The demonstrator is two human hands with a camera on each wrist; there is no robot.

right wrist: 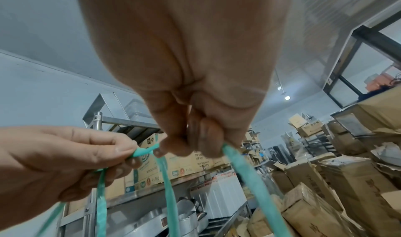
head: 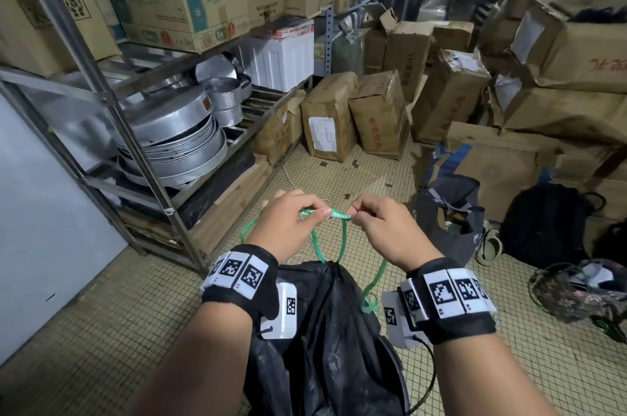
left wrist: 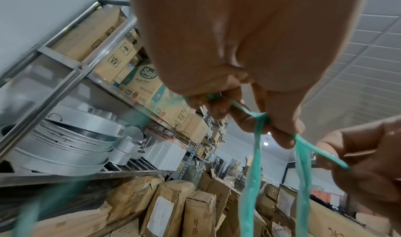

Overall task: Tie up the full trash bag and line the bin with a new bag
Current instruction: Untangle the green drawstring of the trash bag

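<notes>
A full black trash bag (head: pixel 325 341) stands below my wrists, its mouth gathered where a green plastic string (head: pixel 339 214) rises from it. My left hand (head: pixel 298 212) pinches one part of the string between thumb and fingers. My right hand (head: pixel 364 212) pinches it a few centimetres to the right, the string taut between the two. Strands hang down from both hands to the bag; a loose end (head: pixel 371 290) curls at its right. The left wrist view shows the string (left wrist: pixel 258 131) crossing over itself at my left hand (left wrist: pixel 249 114). My right hand (right wrist: pixel 195 144) holds string (right wrist: pixel 145 150).
A steel shelf rack (head: pixel 112 103) with stacked metal pans (head: pixel 176 137) and cartons stands at left. Cardboard boxes (head: pixel 380 113) fill the back and right. A dark tote bag (head: pixel 451 212), a black backpack (head: pixel 546 222) and a patterned bag (head: pixel 576 293) lie on the tiled floor at right.
</notes>
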